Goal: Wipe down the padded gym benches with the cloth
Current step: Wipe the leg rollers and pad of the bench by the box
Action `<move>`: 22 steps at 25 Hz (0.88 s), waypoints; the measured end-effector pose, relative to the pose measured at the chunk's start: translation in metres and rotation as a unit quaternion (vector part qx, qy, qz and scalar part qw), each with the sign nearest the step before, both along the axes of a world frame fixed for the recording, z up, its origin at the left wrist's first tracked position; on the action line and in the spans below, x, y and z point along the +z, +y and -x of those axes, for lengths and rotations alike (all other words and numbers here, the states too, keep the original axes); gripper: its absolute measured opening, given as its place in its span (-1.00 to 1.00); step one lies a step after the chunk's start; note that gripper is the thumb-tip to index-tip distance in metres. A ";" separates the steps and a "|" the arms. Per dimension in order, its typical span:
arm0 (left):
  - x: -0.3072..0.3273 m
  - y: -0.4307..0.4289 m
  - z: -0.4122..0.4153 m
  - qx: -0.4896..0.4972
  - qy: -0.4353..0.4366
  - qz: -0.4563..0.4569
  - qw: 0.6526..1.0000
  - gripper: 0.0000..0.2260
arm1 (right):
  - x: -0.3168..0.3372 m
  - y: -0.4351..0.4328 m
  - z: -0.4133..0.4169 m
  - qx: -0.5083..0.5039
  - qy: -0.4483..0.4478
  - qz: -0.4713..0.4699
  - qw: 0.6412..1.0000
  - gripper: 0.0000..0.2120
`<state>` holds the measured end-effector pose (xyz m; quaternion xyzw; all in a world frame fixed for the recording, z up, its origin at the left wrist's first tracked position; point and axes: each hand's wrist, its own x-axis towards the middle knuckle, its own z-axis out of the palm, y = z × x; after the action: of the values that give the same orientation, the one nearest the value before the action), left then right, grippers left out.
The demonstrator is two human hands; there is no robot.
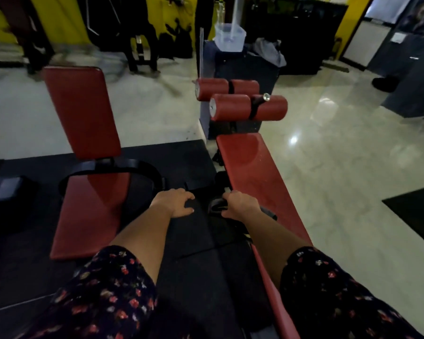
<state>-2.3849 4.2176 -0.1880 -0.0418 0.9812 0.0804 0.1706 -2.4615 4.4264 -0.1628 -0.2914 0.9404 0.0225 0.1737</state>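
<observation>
Head view: a black floor mat [194, 241] leaves open room between two red benches. At centre frame my right hand [240, 206] grips the dark cloth [216, 207] at the right bench [255, 162]'s left edge. My left hand [174, 204] hangs loose-fingered, holding nothing, just right of the left bench [88, 216]

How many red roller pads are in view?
4, all beyond the far end of the right bench: near-left roller, near-right roller, far-left roller, far-right roller. The near pair partly hides the far pair.
</observation>
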 end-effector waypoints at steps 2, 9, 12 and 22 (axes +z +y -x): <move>-0.002 -0.019 0.017 0.015 -0.001 -0.003 1.000 -0.50 | -0.004 -0.023 0.024 0.009 -0.003 -0.002 1.000 -0.53; -0.018 -0.089 0.104 0.048 -0.022 -0.001 0.999 -0.50 | -0.017 -0.097 0.123 0.042 -0.026 -0.024 0.999 -0.54; -0.022 -0.128 0.155 0.077 -0.024 0.005 0.997 -0.50 | -0.020 -0.139 0.190 0.074 -0.027 -0.014 0.997 -0.56; -0.005 -0.226 0.328 0.103 -0.032 0.002 0.994 -0.51 | -0.012 -0.253 0.368 0.103 -0.027 0.025 0.994 -0.54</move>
<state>-2.7128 3.9920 -0.1929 -0.1457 0.9658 0.0939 0.1931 -2.8293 4.1739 -0.1748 -0.3914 0.9007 0.0085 0.1881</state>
